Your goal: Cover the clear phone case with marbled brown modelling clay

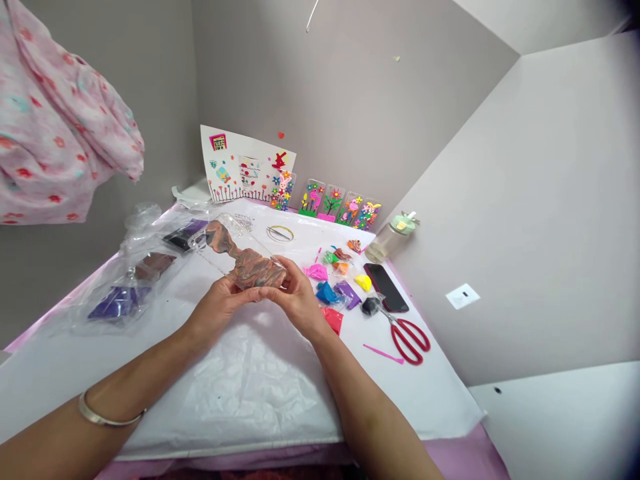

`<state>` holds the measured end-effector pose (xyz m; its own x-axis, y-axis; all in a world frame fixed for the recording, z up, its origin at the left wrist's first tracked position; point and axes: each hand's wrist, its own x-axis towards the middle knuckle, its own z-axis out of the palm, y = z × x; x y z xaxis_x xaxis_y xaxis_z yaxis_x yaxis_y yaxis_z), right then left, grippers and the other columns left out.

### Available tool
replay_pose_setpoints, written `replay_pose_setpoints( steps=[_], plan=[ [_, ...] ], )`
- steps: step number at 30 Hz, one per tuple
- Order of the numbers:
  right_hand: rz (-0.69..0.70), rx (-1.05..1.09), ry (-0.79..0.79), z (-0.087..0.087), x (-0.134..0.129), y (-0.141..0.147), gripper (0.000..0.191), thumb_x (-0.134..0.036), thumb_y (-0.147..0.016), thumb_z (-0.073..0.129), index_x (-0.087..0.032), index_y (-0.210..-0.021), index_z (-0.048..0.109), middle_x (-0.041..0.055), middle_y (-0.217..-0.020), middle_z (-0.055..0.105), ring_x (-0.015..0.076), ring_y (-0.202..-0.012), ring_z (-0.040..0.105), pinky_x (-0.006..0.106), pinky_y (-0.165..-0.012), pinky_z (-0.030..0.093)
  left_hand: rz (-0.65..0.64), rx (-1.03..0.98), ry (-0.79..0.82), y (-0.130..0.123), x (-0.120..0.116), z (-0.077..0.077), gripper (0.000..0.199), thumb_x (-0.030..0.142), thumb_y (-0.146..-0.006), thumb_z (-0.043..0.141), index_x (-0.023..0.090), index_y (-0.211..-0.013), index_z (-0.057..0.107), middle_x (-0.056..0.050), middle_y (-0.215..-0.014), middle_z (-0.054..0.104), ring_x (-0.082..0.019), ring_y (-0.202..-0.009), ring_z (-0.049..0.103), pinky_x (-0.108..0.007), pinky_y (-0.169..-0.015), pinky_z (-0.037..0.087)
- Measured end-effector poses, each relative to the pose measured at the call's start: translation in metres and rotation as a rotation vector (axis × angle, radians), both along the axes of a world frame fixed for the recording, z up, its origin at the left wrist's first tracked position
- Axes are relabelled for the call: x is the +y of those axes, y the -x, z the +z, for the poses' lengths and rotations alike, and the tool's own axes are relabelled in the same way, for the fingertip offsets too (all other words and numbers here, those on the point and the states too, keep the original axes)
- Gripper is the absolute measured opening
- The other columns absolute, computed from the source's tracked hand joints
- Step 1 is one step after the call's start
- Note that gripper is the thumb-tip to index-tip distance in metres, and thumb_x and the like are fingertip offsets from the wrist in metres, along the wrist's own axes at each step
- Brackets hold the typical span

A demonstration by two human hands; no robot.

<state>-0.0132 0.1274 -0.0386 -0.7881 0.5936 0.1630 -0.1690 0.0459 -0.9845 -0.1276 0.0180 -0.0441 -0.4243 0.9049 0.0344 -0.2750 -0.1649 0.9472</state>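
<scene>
A clear phone case (253, 237) is held tilted over the table, with its camera cutout at the far left corner. Marbled brown clay (256, 268) covers its near end and runs in a wavy band toward the far left. My left hand (223, 303) grips the near left edge, fingers closed around it. On the near right edge, my right hand (296, 297) is also closed, its thumb pressed near the clay. Fingers beneath the case are partly hidden. Right of my right hand lie small packets of coloured clay, including blue clay (326, 293) and pink clay (317, 271).
Red-handled scissors (410, 340), a pink tool (383, 353), a phone (386, 288) and a bottle (385, 241) are at the right. Clear bags with clay (120, 301) lie left. Several decorated cases (333, 200) and a drawing (245, 167) stand at the back.
</scene>
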Motion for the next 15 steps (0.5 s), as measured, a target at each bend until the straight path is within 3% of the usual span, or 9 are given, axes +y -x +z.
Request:
replay_pose_setpoints(
  steps=[15],
  plan=[
    [-0.07, 0.024, 0.017, 0.0055, -0.0029, 0.0008, 0.031, -0.038, -0.074, 0.07, -0.02, -0.098, 0.059, -0.0042, -0.062, 0.058, 0.0143, -0.057, 0.057, 0.03, -0.061, 0.052, -0.006, 0.007, 0.003, -0.004, 0.0013, 0.0031, 0.036, 0.028, -0.071, 0.077, 0.021, -0.105, 0.07, -0.004, -0.107, 0.074, -0.028, -0.107, 0.063, -0.037, -0.094, 0.047]
  ],
)
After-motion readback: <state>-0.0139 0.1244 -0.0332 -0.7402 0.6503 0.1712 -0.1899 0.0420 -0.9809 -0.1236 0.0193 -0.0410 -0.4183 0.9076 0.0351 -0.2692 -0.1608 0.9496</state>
